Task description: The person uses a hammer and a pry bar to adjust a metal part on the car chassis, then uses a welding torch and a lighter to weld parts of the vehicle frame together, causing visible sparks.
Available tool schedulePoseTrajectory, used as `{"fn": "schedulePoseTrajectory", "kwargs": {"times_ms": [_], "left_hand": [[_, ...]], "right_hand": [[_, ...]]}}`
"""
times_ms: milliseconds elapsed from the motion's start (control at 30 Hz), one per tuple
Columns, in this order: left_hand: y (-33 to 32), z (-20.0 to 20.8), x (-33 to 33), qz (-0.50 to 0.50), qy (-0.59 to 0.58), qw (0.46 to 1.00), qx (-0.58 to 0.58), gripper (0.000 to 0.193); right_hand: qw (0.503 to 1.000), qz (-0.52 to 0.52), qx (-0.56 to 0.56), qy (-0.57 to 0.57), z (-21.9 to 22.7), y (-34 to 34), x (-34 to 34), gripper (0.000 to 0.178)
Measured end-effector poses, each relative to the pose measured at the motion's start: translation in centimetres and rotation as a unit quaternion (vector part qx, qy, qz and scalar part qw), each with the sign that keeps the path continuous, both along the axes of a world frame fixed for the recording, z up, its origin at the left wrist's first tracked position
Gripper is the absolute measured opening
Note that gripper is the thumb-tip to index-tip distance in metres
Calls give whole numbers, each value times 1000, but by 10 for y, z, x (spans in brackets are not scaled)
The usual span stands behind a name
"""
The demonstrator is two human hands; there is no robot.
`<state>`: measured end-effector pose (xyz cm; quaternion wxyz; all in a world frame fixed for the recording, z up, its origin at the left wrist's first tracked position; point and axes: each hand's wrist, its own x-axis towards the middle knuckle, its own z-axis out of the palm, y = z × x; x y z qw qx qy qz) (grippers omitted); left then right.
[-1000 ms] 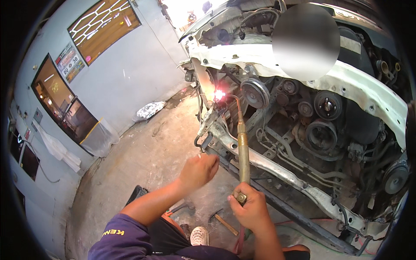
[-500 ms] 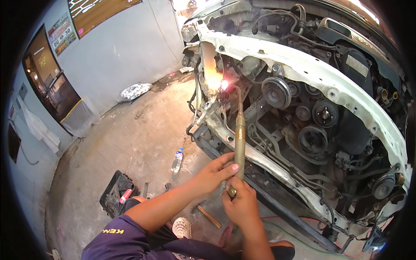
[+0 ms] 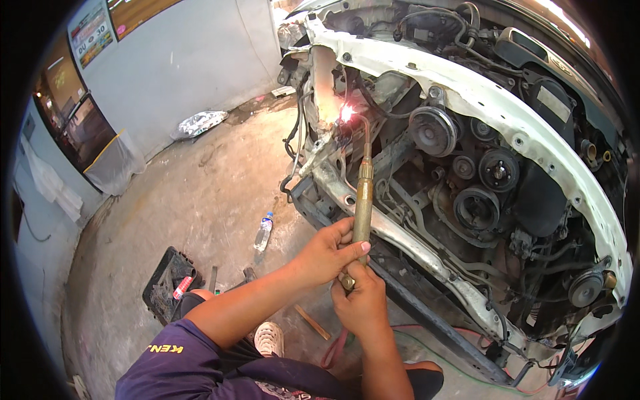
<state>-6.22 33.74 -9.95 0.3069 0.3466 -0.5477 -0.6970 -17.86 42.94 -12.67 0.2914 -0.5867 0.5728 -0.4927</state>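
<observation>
A brass gas torch [image 3: 363,203] is gripped in both hands and points up and away from me. My left hand [image 3: 327,252] wraps round its handle from the left. Just below, my right hand [image 3: 360,297] is closed round the rear end, near the valve knob. The bent tip ends in a bright pinkish-white glow [image 3: 347,113]. This glow meets the scorched upright [image 3: 325,87] at the left end of a car's stripped front frame. Glare hides the exact spot where flame and metal meet.
White upper crossbar [image 3: 460,83] and lower rail [image 3: 427,250] frame the exposed engine pulleys [image 3: 477,207]. On the floor are a water bottle [image 3: 264,231], a black tray [image 3: 160,283] with a red can, and a wooden handle [image 3: 312,322]. Hoses [image 3: 337,350] trail below my right arm.
The orange flare by the upright has shrunk to a smaller pinkish glow. Both hands and the torch sit slightly further left and higher in view, as the view itself shifted a little.
</observation>
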Motion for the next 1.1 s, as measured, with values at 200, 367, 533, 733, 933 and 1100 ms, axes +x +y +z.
{"fn": "schedulePoseTrajectory", "kwargs": {"times_ms": [200, 367, 533, 733, 933, 1100], "left_hand": [[-1, 1, -2, -1, -16, 1000, -19, 53], [-2, 4, -4, 0, -24, 999, -26, 51], [-2, 0, -4, 6, -18, 999, -28, 52], [0, 3, -3, 6, -27, 999, -27, 52], [0, 2, -3, 4, -29, 999, -34, 51], [0, 4, -3, 6, -37, 999, -35, 53]], "right_hand": [[1000, 2, -6, -9, 1, -1, -1, 22], [1000, 9, 8, -23, 3, -3, -3, 22], [1000, 9, 2, -23, 1, -3, -4, 22], [999, 7, -6, -33, 0, -2, -2, 24], [1000, 10, -2, -25, -1, -2, -3, 23], [1000, 11, 7, -25, 1, -1, -3, 22]]}}
